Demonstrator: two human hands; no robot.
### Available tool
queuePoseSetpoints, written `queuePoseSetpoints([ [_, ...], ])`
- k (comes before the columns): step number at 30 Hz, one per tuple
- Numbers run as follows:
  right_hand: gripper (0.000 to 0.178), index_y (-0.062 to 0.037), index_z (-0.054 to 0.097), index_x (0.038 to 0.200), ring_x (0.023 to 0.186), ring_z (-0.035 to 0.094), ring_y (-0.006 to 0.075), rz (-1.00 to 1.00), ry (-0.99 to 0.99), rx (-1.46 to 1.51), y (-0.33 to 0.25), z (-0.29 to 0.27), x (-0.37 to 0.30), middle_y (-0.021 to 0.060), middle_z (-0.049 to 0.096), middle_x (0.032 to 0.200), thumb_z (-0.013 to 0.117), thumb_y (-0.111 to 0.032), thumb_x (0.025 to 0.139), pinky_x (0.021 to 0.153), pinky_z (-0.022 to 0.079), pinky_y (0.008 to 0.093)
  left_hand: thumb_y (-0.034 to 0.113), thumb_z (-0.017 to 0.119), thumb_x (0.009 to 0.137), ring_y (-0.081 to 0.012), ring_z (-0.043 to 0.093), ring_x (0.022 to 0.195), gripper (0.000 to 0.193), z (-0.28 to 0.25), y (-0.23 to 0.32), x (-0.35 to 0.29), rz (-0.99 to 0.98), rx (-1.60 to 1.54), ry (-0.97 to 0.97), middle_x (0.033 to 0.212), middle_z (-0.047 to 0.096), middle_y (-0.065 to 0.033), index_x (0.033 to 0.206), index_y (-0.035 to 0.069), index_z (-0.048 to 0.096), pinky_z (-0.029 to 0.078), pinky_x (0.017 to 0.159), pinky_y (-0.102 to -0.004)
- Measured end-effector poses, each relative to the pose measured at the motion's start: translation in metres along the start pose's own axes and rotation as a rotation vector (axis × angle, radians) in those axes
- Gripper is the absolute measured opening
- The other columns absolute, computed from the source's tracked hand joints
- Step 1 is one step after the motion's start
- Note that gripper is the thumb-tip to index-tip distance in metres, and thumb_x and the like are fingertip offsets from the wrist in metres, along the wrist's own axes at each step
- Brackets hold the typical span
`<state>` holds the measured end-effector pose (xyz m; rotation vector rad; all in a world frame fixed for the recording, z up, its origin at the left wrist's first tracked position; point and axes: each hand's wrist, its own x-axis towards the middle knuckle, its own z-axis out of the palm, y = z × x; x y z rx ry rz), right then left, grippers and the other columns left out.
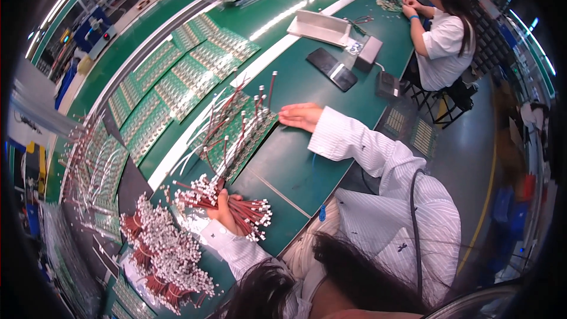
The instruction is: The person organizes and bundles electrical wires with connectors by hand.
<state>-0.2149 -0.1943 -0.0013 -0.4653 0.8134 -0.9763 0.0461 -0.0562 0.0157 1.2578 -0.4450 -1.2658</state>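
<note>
My left hand (223, 212) is closed around a bundle of red-brown wires (251, 208) with white connectors at the ends. Just beyond it lies a green circuit board panel (260, 136), with several wires standing up or lying across it. At the panel's right end, my right hand (300, 116) has its fingers stretched out, the tips touching or very close to the edge. A large heap of wire bundles with white connectors (168, 248) sits beside my left forearm.
Several bare circuit board panels (183, 77) lie in rows on the far side. More wired panels (100, 171) are at the left. A dark phone-like slab (332, 69), a white tray (319, 28) and a small box (369, 53) stand farther right. A co-worker (446, 35) sits at the far right.
</note>
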Motion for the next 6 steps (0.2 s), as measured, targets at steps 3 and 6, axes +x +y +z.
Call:
queuePoseSetpoints([
  [3,0.033,0.0114,0.043,0.104,0.09,0.055,0.0264,-0.002,0.025,0.026,-0.004,-0.003,0.0,0.0191,0.054,0.096,0.056,0.004,0.074,0.085,0.045,0.0293,0.009,0.047,0.08,-0.0174,0.053,0.057,0.04,0.01,0.0,-0.001,0.004,-0.07,-0.027,0.109,0.051,-0.0127,0.117,0.004,0.033,0.048,0.043,-0.0283],
  [6,0.04,0.008,0.042,0.111,0.092,0.054,0.0246,0.092,-0.031,-0.07,-0.005,0.0,0.006,0.0159,0.052,0.101,0.057,0.003,0.074,0.084,0.045,0.0268,0.009,0.047,0.08,-0.0175,0.053,0.057,0.045,0.005,-0.003,0.004,0.008,-0.063,-0.015,0.11,0.051,-0.0122,0.121,0.007,0.03,0.048,0.045,-0.0288],
])
